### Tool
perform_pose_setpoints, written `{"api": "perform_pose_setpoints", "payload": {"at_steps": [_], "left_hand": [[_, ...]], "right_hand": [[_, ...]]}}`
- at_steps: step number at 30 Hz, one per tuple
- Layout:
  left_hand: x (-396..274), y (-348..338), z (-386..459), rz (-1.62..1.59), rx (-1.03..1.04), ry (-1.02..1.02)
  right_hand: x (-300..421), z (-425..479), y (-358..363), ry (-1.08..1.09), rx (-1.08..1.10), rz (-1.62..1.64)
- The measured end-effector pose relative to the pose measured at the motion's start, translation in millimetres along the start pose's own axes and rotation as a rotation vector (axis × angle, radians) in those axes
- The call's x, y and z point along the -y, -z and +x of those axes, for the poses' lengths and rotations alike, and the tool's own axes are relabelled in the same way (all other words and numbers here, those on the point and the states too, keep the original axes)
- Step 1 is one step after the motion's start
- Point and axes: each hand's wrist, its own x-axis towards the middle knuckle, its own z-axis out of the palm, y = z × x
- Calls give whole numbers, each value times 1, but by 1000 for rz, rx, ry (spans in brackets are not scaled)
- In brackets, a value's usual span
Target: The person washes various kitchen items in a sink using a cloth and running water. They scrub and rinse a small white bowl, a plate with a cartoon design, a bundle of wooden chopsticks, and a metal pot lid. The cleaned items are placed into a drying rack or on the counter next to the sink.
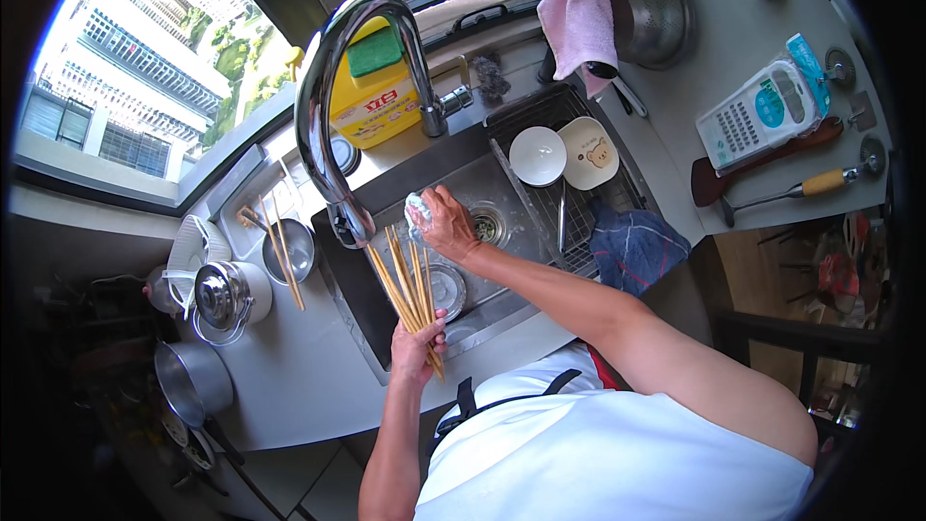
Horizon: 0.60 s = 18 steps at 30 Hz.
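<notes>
A bundle of wooden chopsticks (406, 288) fans out from my left hand (417, 347), which grips them near their lower ends at the sink's front edge. Over the sink (452, 177), my right hand (450, 226) clutches a wet, pale blue cloth (417, 217), just beyond the chopstick tips. Below the chopsticks, a round clear dish or lid (450, 289) lies on the sink floor, partly hidden by them. The drain (489, 226) shows beside my right hand. A chrome faucet (318, 87) arches over the left side of the sink.
A dish rack (579, 231) at the sink's right holds a white bowl (537, 156), a bear-printed dish (591, 153) and a dark blue cloth (638, 246). Leftward stand a metal bowl (295, 250), a lidded pot (249, 294) and a saucepan (195, 380). A yellow detergent jug (380, 98) stands behind.
</notes>
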Motion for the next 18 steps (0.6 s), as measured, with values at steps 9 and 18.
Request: {"api": "perform_pose_setpoints", "payload": {"at_steps": [9,18], "left_hand": [[19,19,10,324,-33,34],[28,9,5,642,-109,-229]], "right_hand": [[84,-61,-5,301,340,-35],[-21,20,1,-229,11,-39]]}}
